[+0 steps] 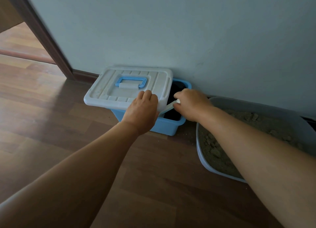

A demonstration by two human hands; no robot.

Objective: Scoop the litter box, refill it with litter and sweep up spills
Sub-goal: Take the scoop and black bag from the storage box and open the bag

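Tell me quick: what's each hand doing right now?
Left hand: grips the white lid's near edge.
Right hand: holds a pale handle, likely the scoop's, over the blue bin.

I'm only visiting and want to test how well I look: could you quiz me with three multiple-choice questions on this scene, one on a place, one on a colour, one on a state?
1. Where is the litter box relative to the blue bin?
A. just to its right
B. on top of it
C. inside it

2. What colour is the handle on the lid?
A. red
B. blue
C. black

3. How does the lid sit?
A. fully shut
B. flat on the floor
C. askew, leaving the bin partly open

Answers:
1 A: the tray lies right of the bin.
2 B: it is blue on white.
3 C: the left hand holds the lid's edge, and the right hand grips a pale tool at the dark opening.
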